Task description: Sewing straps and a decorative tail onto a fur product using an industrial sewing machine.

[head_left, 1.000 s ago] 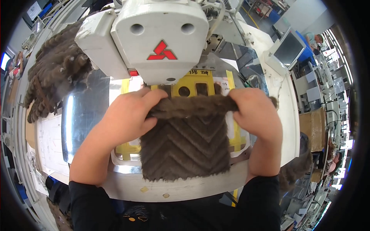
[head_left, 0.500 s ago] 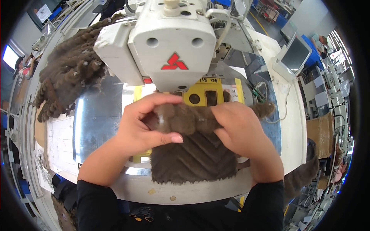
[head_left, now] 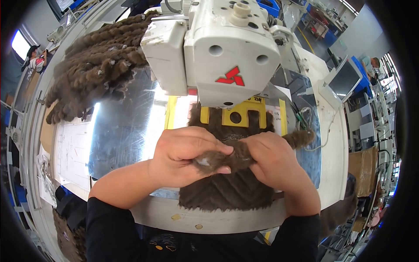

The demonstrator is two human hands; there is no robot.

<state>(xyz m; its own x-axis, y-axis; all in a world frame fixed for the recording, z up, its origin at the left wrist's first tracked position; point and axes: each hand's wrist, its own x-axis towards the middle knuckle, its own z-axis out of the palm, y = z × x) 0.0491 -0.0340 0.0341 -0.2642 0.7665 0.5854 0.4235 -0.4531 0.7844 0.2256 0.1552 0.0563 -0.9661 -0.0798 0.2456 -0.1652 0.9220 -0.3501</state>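
A rolled strip of brown fur (head_left: 238, 158) is stretched between my two hands, a small pale patch showing near its left end. My left hand (head_left: 181, 153) pinches that end between thumb and fingers. My right hand (head_left: 274, 158) grips the strip farther right, and a tail of it sticks out past the knuckles. Beneath both hands lies a brown fur panel (head_left: 227, 194) with chevron ridges and a ragged near edge. Its far part runs under a yellow clamp plate (head_left: 253, 106) with cut-outs, below the white sewing machine head (head_left: 231, 52).
At the far left lies a heap of brown fur strips (head_left: 100, 65). A metal plate (head_left: 118, 131) covers the left of the white table. Green-handled tools (head_left: 301, 115) and a small screen (head_left: 345, 78) stand at the right. Other people (head_left: 38, 59) are in the background.
My hands have come nearer to me with the strip, uncovering the panel beside the yellow plate. My left hand has closed in toward the right one. The whole view has shifted slightly.
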